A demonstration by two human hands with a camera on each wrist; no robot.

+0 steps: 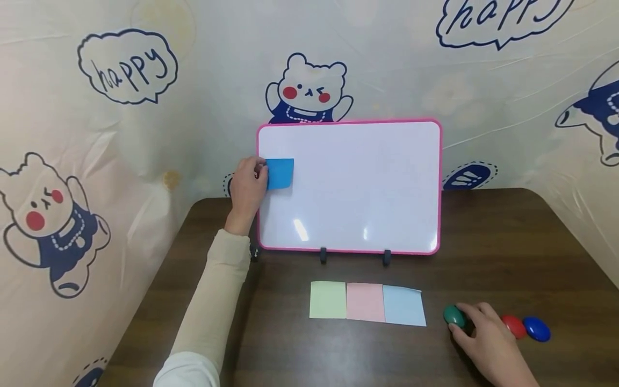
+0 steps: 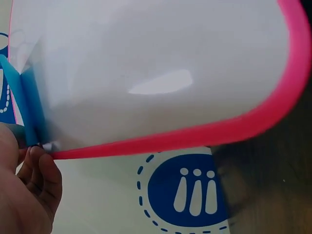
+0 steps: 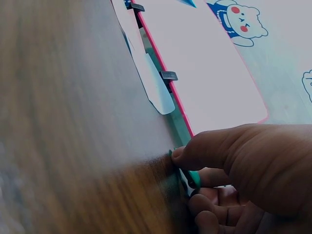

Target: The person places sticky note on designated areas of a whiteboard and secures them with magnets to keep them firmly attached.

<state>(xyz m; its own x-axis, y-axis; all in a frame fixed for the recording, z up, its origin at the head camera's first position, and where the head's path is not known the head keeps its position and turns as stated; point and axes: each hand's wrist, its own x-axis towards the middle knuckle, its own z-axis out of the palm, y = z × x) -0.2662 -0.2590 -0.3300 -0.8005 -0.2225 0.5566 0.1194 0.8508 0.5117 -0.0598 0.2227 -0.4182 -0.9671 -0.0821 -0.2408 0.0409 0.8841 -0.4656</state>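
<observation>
At the left edge of a pink-framed whiteboard (image 1: 358,199), my left hand (image 1: 247,185) pinches the left side of a blue sticky note (image 1: 280,173) between thumb and fingers. The left wrist view shows that note (image 2: 33,105) steeply from the side, its surface standing off the board at a bend. Low on the right, my right hand (image 1: 488,341) grips a round green magnet (image 1: 453,316) at the tabletop, thumb on one side and fingers on the other. In the right wrist view the magnet (image 3: 195,178) is partly hidden by the fingers.
Green (image 1: 328,300), pink (image 1: 365,302) and light blue (image 1: 404,305) sticky notes lie in a row before the board. Red (image 1: 515,325) and blue (image 1: 537,329) magnets lie beside my right hand. Black stand feet (image 1: 323,255) hold the board's lower edge; a printed cloth hangs behind.
</observation>
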